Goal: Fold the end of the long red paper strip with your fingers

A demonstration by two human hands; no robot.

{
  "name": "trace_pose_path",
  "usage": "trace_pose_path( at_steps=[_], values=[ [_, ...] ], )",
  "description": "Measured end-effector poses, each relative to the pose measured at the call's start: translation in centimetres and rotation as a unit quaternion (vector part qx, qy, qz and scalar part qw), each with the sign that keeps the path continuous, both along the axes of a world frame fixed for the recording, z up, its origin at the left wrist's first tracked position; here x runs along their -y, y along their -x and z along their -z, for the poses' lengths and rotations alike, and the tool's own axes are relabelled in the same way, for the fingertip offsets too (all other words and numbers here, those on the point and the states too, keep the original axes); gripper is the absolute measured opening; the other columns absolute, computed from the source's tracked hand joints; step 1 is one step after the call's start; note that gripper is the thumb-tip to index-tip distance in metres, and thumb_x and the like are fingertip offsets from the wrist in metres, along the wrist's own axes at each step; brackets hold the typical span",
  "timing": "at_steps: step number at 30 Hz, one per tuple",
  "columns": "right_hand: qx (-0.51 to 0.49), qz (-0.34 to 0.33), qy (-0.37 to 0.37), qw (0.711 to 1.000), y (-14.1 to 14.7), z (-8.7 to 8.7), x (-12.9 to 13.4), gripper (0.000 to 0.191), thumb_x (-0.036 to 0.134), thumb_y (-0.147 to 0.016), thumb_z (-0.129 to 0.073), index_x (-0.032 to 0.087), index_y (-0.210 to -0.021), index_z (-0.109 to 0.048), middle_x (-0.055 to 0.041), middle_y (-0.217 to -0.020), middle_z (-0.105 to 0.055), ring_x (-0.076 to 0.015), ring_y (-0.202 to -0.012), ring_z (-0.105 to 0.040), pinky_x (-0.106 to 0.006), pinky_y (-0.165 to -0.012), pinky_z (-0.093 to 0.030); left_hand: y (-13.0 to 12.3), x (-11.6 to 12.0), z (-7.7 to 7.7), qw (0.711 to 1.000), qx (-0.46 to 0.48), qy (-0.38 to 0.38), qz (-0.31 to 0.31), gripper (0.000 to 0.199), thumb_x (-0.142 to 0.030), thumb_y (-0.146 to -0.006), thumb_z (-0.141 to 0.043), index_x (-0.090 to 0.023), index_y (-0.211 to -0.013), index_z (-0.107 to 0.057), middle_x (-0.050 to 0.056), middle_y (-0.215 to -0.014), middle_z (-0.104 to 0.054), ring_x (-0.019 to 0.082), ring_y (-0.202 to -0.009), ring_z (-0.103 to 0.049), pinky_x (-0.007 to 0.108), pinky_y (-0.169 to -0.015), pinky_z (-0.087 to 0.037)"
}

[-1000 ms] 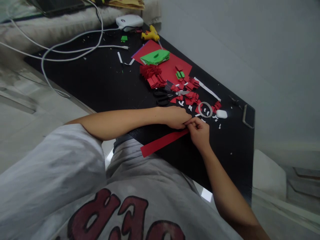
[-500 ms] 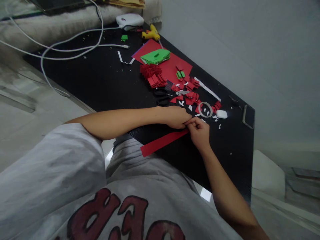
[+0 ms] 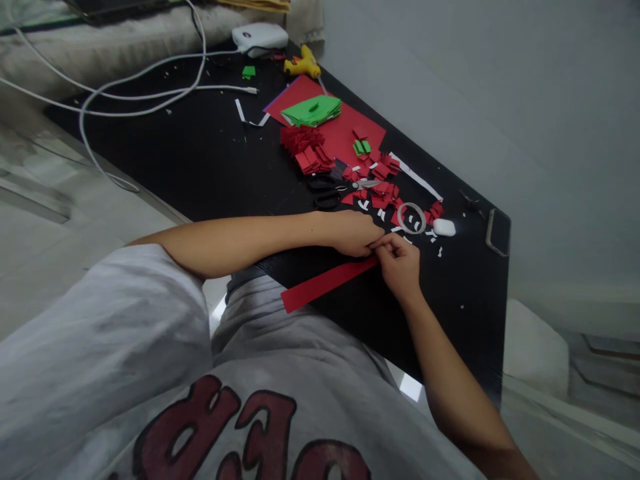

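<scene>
A long red paper strip (image 3: 327, 285) slants over the table's near edge, its far end between my hands. My right hand (image 3: 400, 265) pinches that end with thumb and fingers. Against it, fingertips meeting, is my left hand (image 3: 356, 233), closed on the same end; its fingers are partly hidden. Just beyond my hands lie black-handled scissors (image 3: 327, 191), a roll of tape (image 3: 411, 218), several folded red paper pieces (image 3: 384, 195) and white scraps (image 3: 381, 215).
A red sheet (image 3: 350, 123) bears a green paper stack (image 3: 313, 110); red folded stacks (image 3: 306, 150) are beside it. Farther off are a yellow glue gun (image 3: 303, 65), a white device (image 3: 260, 38) and a looped cable (image 3: 150, 115). A white case (image 3: 444, 227) and phone (image 3: 499, 232) lie right.
Both hands stay on the strip's end with hardly any movement. The view has shifted very slightly.
</scene>
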State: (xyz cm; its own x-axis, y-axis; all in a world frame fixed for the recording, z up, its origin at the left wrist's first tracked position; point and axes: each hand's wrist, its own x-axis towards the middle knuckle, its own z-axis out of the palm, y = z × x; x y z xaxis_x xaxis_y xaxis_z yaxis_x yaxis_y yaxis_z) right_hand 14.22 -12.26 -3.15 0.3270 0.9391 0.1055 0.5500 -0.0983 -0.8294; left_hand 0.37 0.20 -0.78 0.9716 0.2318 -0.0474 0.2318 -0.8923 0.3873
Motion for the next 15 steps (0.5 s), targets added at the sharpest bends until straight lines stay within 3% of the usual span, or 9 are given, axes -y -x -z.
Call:
trace_pose_path(
  at_steps=[15],
  values=[
    [0.012, 0.004, -0.009, 1.000, 0.06, 0.16, 0.03, 0.012, 0.022, -0.080, -0.060, 0.020, -0.071, -0.067, 0.0086, -0.050, -0.035, -0.0087, -0.050, -0.029, -0.025, -0.053, -0.025, -0.10, -0.05, 0.36, 1.000, 0.026, 0.013, -0.004, 0.023, -0.025, -0.087, -0.066, -0.018, -0.107, -0.076, 0.013, -0.103, -0.075, 0.025, -0.090, -0.070, 0.032, -0.074, -0.048]
  ],
)
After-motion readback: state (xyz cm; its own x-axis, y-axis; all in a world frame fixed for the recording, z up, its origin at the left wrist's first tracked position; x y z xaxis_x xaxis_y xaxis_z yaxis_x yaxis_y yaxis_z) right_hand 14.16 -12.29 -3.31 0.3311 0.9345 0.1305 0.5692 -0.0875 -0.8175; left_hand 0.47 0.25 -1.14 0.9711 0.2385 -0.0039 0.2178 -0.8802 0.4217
